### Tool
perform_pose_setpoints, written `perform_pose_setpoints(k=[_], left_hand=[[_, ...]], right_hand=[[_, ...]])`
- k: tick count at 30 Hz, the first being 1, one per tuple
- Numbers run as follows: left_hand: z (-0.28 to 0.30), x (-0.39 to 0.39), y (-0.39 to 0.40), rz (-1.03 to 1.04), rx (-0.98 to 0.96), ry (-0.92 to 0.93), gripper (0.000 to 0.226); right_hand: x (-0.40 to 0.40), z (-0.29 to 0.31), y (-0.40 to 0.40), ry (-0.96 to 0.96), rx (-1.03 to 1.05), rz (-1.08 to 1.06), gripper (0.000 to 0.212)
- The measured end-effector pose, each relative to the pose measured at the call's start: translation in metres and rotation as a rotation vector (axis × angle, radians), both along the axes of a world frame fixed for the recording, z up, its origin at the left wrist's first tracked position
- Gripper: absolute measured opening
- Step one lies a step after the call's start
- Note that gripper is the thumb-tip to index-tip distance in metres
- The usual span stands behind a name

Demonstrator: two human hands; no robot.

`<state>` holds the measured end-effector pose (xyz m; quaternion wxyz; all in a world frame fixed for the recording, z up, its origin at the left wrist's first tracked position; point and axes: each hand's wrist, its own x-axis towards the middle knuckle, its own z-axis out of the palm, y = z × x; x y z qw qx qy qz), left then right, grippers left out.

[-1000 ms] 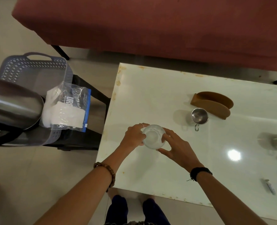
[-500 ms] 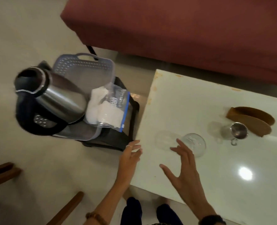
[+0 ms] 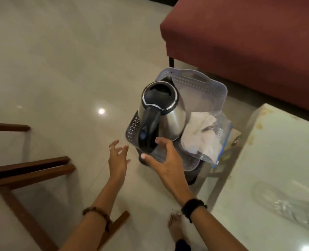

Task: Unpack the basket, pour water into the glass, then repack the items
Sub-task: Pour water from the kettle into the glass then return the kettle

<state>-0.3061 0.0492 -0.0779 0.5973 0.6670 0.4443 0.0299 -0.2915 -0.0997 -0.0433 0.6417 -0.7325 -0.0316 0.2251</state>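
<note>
Looking down: a steel kettle (image 3: 162, 113) w/ black handle stands upright in a grey plastic basket (image 3: 201, 87) on a low dark stool beside the white table (image 3: 277, 160). Right hand (image 3: 163, 158), fingers spread and empty, is just at the handle, probably to lift it out for pouring. Left hand (image 3: 117, 156) hovers spread, holding nothing. A bagged white cloth (image 3: 202, 136) leans in the basket. The glass (image 3: 295, 207), blurred, is on the table, lower right.

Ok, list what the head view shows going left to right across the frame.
Wooden chair frame → left hand → electric kettle → zip bag with white cloth → white table → glass.
</note>
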Motion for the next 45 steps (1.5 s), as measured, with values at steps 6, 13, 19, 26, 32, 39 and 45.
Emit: perform_pose_setpoints(k=[6, 13, 19, 26, 32, 39, 45], left_hand=[[-0.014, 0.033, 0.020, -0.110, -0.123, -0.011, 0.041], [-0.021, 0.038, 0.024, -0.005, -0.275, -0.017, 0.045], [-0.022, 0.036, 0.017, 0.048, -0.235, -0.036, 0.049], [-0.009, 0.026, -0.001, 0.103, -0.122, -0.106, 0.047], [0.023, -0.014, -0.054, -0.178, 0.304, -0.069, 0.070], [0.033, -0.097, -0.186, -0.376, 0.282, -0.163, 0.077], [0.003, -0.152, -0.289, -0.588, 0.035, -0.093, 0.084]], right_hand=[[0.024, -0.013, 0.050, 0.012, 0.114, -0.054, 0.042], [0.044, -0.006, 0.068, -0.128, 0.240, -0.381, 0.027], [0.046, 0.013, 0.045, -0.260, 0.218, -0.292, 0.028], [0.018, 0.069, -0.001, -0.319, 0.327, -0.190, 0.023], [-0.035, 0.117, -0.088, -0.298, 0.391, -0.122, 0.025], [-0.112, 0.151, -0.237, -0.228, 0.274, -0.137, 0.039], [-0.169, 0.160, -0.358, -0.121, 0.026, -0.205, 0.038]])
